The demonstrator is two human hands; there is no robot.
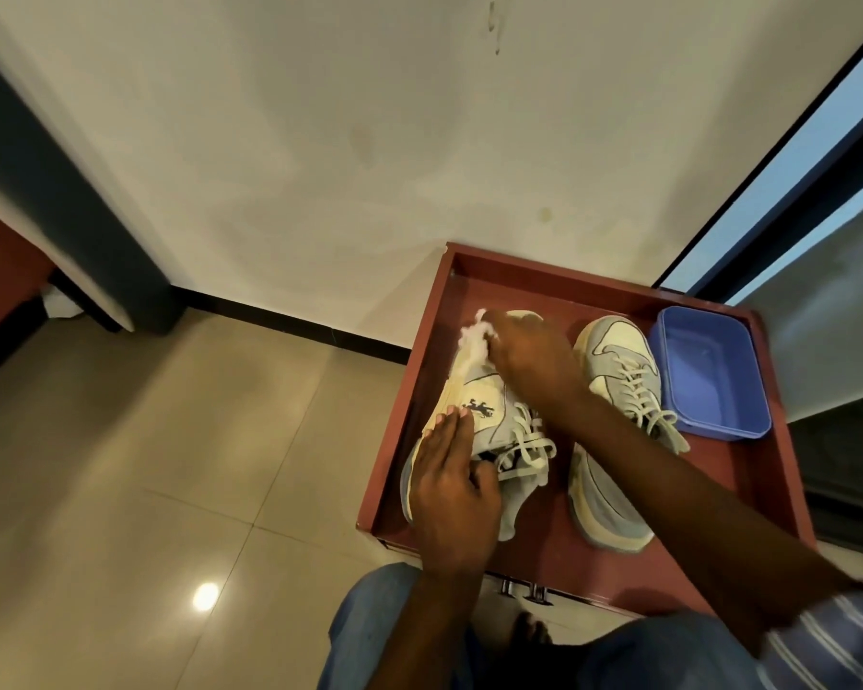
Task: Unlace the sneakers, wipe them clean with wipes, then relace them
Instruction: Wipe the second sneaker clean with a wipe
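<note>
Two pale blue and cream sneakers lie on a red-brown low table (748,495). The left sneaker (489,420) is tipped on its side, its laces loose. My left hand (452,495) grips it near the collar, fingers stretched along the sole edge. My right hand (529,358) pinches a white wipe (477,336) and holds it against the toe of that sneaker. The right sneaker (619,420) lies beside it, laced, sole partly turned up.
A blue plastic tub (708,371) holding clear liquid stands at the table's far right. A raised rim runs round the table. Beige floor tiles spread to the left, a white wall behind, a dark-framed window on the right. My knees sit below the table's front edge.
</note>
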